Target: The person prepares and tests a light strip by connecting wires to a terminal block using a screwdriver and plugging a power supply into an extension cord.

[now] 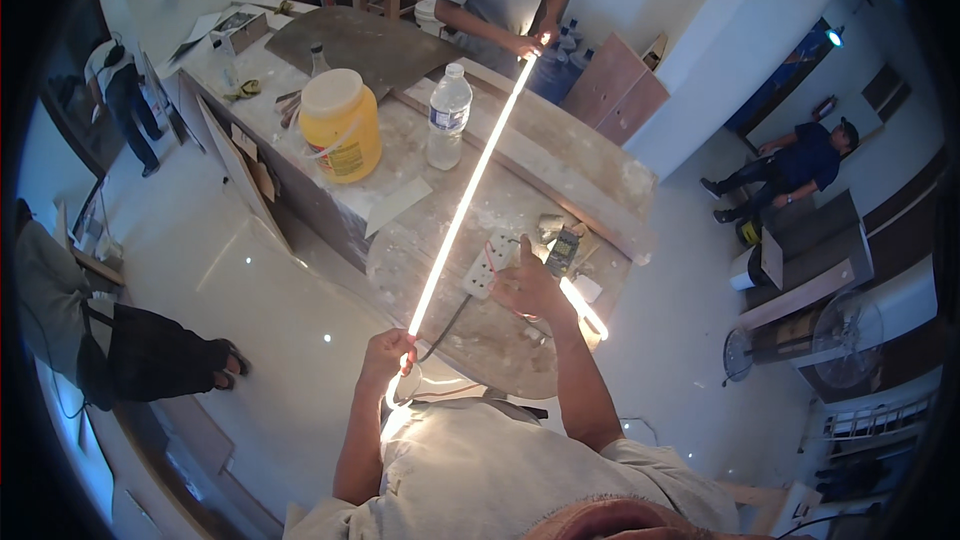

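Observation:
My left hand (385, 355) pinches the near end of a long, brightly lit LED strip (468, 198). The strip runs taut across the worktable (400, 285) to a co-worker's hands (530, 45) at the far side. A loose glowing length curls below my left hand, by my shirt. Over the table, my right hand (530, 288) has its index finger stretched out beside a white power strip (482, 270); nothing shows in its grasp. Thin red wire passes by that hand. Just right of it lie a dark multimeter (564, 251) and a short glowing strip (583, 308).
A yellow tub (342, 130) with a white lid and a clear plastic bottle (449, 118) stand left of the strip. Wooden boards (540, 160) lie along the table. One person (790, 165) is at the right, others at the left. Fans (845, 325) stand lower right.

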Tool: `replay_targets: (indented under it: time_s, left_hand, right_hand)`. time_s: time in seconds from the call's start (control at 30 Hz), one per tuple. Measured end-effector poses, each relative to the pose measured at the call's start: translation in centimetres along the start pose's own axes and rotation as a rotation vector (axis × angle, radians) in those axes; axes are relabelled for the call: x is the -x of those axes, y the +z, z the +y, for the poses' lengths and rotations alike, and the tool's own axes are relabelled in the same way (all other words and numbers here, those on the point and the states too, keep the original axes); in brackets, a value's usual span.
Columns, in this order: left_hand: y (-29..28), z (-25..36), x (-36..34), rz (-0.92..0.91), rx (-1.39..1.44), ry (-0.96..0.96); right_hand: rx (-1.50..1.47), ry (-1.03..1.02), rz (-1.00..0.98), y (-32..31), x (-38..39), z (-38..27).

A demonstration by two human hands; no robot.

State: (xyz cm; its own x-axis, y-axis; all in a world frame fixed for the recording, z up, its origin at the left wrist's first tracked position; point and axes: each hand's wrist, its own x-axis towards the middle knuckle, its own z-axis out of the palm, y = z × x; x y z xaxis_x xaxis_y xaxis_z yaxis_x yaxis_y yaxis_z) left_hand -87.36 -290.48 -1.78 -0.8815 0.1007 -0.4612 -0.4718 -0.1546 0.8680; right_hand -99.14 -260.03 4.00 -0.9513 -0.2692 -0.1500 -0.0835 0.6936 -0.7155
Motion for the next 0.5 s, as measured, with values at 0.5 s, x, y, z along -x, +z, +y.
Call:
replay_targets:
  time_s: [0.5]
  left_hand:
    - [0.6,-1.9,-0.1,0.060,0.004,0.021]
  right_hand:
    - [0.178,0.056,-0.080,-0.4,0.7,-0.6]
